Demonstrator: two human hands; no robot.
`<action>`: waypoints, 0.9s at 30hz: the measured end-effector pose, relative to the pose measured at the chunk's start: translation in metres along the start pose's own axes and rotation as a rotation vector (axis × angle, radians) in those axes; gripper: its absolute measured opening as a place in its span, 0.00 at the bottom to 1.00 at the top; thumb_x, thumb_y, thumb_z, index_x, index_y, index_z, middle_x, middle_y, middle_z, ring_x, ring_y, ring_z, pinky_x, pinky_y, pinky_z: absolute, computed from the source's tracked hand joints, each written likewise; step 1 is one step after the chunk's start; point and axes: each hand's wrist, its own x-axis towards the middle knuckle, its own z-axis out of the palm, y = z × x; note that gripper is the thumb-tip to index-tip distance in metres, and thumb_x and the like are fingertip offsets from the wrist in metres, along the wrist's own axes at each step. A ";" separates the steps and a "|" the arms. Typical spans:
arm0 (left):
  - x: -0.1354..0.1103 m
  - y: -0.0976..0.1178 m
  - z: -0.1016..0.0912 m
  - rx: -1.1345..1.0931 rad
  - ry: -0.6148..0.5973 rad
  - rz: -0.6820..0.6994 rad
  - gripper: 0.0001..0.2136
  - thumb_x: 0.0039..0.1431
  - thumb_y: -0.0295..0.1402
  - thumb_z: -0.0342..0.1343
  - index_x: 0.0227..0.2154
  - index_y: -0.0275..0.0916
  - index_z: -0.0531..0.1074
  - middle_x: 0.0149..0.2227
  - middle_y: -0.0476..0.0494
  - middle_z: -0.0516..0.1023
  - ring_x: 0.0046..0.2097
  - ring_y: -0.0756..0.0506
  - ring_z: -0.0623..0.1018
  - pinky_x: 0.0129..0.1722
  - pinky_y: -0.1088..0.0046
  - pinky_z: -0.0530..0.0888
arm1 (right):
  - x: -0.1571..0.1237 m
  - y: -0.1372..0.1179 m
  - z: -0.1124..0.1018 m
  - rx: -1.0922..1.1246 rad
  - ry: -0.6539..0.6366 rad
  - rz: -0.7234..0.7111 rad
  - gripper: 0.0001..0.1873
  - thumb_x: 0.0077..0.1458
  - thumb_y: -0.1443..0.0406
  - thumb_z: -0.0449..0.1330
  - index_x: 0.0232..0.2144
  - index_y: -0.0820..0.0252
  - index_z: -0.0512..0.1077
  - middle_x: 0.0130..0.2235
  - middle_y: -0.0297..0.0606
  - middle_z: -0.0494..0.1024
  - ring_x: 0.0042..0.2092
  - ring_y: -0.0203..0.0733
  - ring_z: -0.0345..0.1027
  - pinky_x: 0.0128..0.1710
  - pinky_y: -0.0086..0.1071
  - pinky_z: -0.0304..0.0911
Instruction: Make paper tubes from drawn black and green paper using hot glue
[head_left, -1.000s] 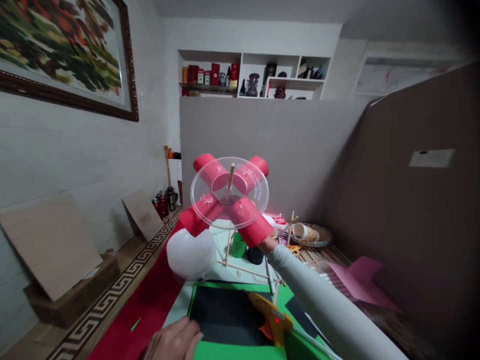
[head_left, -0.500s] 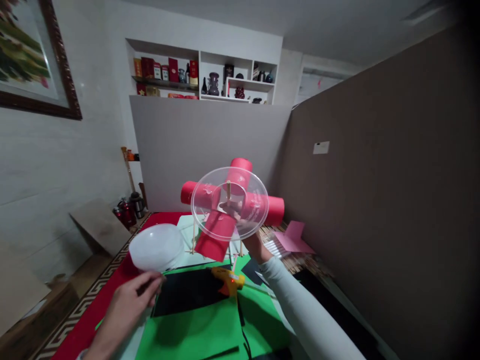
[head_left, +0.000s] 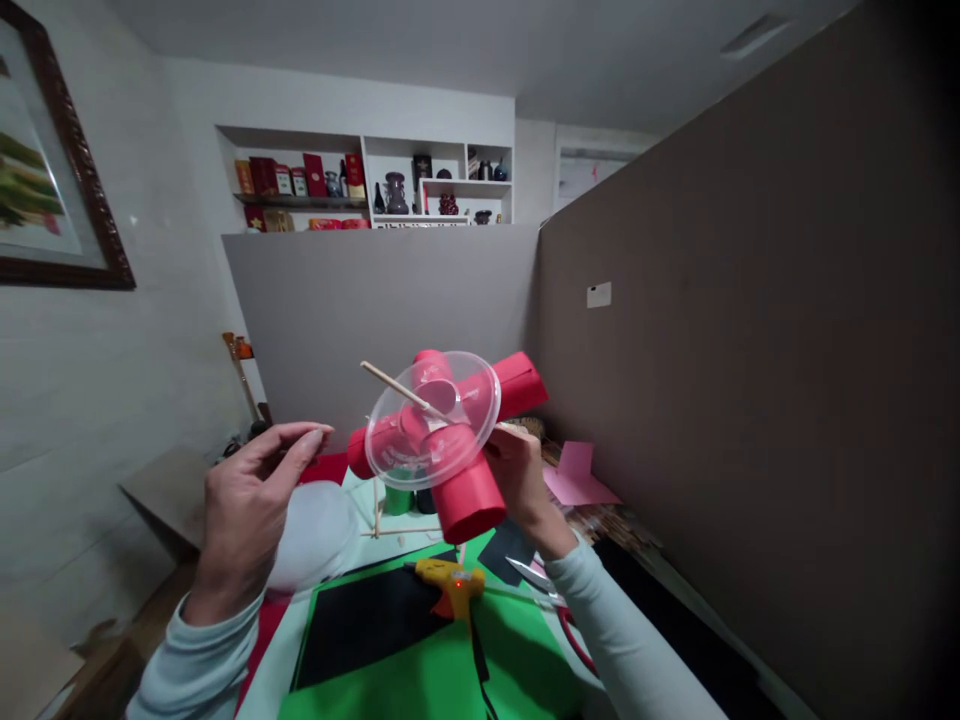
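A red-tubed wheel point(head_left: 439, 430) is held up above the table point(head_left: 367, 552), tilted, its four red tubes set crosswise behind a clear plastic disc point(head_left: 384, 455). A thin wooden stick point(head_left: 394, 382) juts from its middle toward the upper left. The right hand point(head_left: 521, 475) has its grip closed on the wheel from behind, at the right of the disc; the fingertips are partly hidden. Left of the wheel and apart from it, the left hand point(head_left: 247, 490) is raised, grip pinched, thumb and forefinger tips together; whether anything thin lies between them cannot be told. Below, a yellow glue gun point(head_left: 450, 580) with a lit red light lies across a black sheet point(head_left: 367, 625) and green paper point(head_left: 405, 680). Scissors point(head_left: 531, 575) lie near the right forearm, and a whitish bowl point(head_left: 311, 535) sits beyond the left wrist. Farther back are a green cylinder point(head_left: 399, 498) and folded pink paper point(head_left: 577, 475), with grey partitions point(head_left: 375, 310) behind.
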 end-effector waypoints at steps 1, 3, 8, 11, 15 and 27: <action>-0.001 0.001 0.000 -0.024 0.001 0.000 0.13 0.59 0.46 0.64 0.38 0.42 0.81 0.37 0.48 0.84 0.40 0.46 0.82 0.37 0.75 0.77 | 0.002 0.001 -0.002 -0.017 0.016 -0.005 0.16 0.69 0.58 0.61 0.53 0.59 0.74 0.53 0.43 0.78 0.48 0.44 0.76 0.47 0.42 0.76; -0.002 0.001 0.000 -0.079 -0.019 -0.010 0.13 0.59 0.46 0.64 0.40 0.42 0.81 0.38 0.48 0.84 0.41 0.46 0.82 0.38 0.75 0.77 | 0.002 0.004 -0.007 -0.060 0.044 -0.024 0.14 0.69 0.58 0.60 0.52 0.58 0.75 0.52 0.42 0.78 0.46 0.42 0.76 0.46 0.40 0.76; -0.008 0.001 0.003 -0.167 -0.128 -0.028 0.19 0.58 0.47 0.66 0.48 0.44 0.79 0.40 0.48 0.84 0.39 0.48 0.81 0.41 0.75 0.78 | -0.005 0.002 -0.015 -0.165 0.071 -0.131 0.13 0.69 0.58 0.61 0.50 0.60 0.75 0.48 0.41 0.79 0.42 0.40 0.76 0.42 0.37 0.76; -0.009 0.004 0.004 -0.145 -0.188 -0.016 0.16 0.59 0.44 0.66 0.46 0.42 0.79 0.33 0.50 0.82 0.32 0.49 0.79 0.35 0.76 0.77 | -0.006 -0.008 -0.020 -0.186 0.078 -0.227 0.10 0.70 0.60 0.60 0.44 0.60 0.76 0.41 0.37 0.80 0.38 0.36 0.75 0.40 0.35 0.75; -0.009 0.008 -0.002 -0.078 -0.222 -0.008 0.09 0.59 0.41 0.65 0.32 0.41 0.81 0.24 0.51 0.77 0.26 0.50 0.73 0.28 0.76 0.72 | -0.005 -0.022 -0.028 -0.190 0.127 -0.321 0.14 0.69 0.70 0.54 0.34 0.60 0.78 0.30 0.36 0.79 0.31 0.36 0.72 0.32 0.30 0.66; 0.006 -0.018 0.000 -0.315 -0.139 -0.162 0.13 0.48 0.45 0.72 0.23 0.40 0.80 0.18 0.49 0.73 0.20 0.53 0.67 0.18 0.79 0.62 | 0.002 -0.034 -0.049 -0.008 0.261 -0.368 0.15 0.69 0.73 0.55 0.55 0.61 0.75 0.53 0.46 0.83 0.48 0.43 0.78 0.48 0.38 0.74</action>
